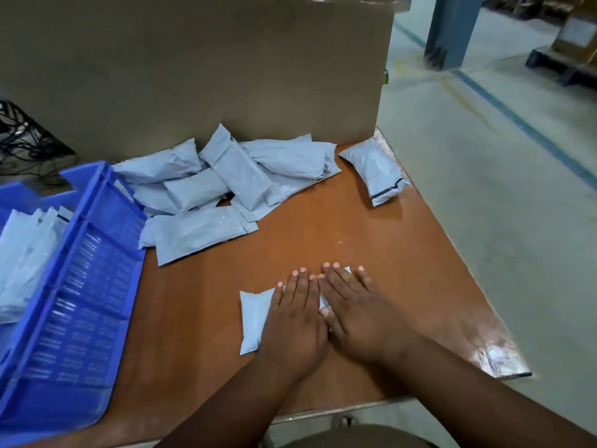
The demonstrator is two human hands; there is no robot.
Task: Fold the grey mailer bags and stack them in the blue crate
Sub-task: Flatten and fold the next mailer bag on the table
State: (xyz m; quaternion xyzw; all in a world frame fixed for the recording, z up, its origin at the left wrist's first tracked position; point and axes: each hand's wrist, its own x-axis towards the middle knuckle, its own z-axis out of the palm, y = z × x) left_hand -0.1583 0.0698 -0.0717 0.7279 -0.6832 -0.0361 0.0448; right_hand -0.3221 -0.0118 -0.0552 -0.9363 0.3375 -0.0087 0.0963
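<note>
Head view: a small grey plastic mailer bag [255, 318] is being pressed flat on a glossy orange-brown tabletop [371, 240] by two bare hands laid side by side. The left hand [295, 321] is lying palm down with fingers straight over the bag's middle; the right hand [352, 312] is being held flat just beside it, thumbs touching, fingers spread forward over the bag's right part. Nothing is being gripped by either hand: both are stretched out and pushing down. Only the bag's left portion and a sliver beyond the right fingertips are being left uncovered.

Ahead of the hands and to their left, a loose heap of grey mailer bags [232, 176] is being kept against a tall brown cardboard panel [193, 66]. One more grey packet with a dark strip [376, 169] is lying apart, ahead and to the right of the right hand, near the table's edge. Well to the left of the left hand, a blue slatted plastic crate [80, 286] is being shown with pale grey bags [22, 253] already inside. Beyond the table to the right, a grey floor with a blue line [517, 124] is being seen.
</note>
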